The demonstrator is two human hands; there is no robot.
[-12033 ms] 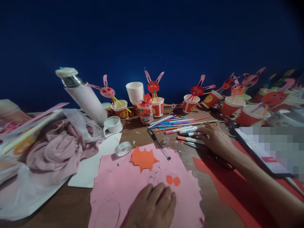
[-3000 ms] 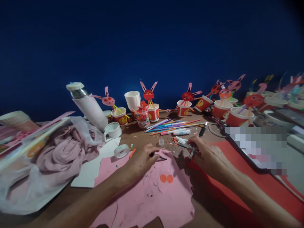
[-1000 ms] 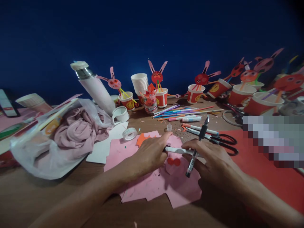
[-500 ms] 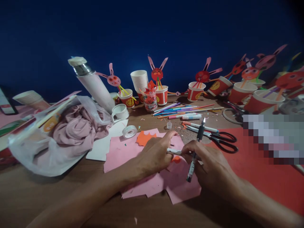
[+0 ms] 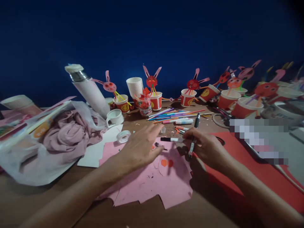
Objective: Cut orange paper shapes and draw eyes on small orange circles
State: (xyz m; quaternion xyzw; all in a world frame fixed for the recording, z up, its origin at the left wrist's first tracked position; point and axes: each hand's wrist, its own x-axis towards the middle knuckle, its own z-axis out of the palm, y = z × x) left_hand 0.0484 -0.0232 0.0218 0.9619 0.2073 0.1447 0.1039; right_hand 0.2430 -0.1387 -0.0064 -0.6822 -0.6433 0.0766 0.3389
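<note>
My right hand (image 5: pixel 207 148) is closed on a black pen (image 5: pixel 195 126) that sticks up between its fingers, and it also pinches a white marker with a black end (image 5: pixel 171 139) that points left. My left hand (image 5: pixel 140 145) lies with its fingers stretched out over a sheet of pink paper (image 5: pixel 156 185), its fingertips just short of the marker's black end. A small dark piece (image 5: pixel 158 145) lies on the paper by those fingertips. Two small orange circles (image 5: pixel 166 163) sit on the pink paper between my hands.
Red paper (image 5: pixel 239 172) lies under my right arm. Coloured straws and markers (image 5: pixel 175 115), a tape roll (image 5: pixel 123 136), a white cup (image 5: pixel 115 116), a tilted flask (image 5: pixel 86 90), a cup stack (image 5: pixel 135 86) and bunny paper cups (image 5: pixel 155 99) line the back. A bag of pink cloth (image 5: pixel 59 136) fills the left.
My left hand has let go of the marker's end and opened flat. The marker's black end now shows. The view has shifted slightly, and the scissors are now hidden behind my right hand.
</note>
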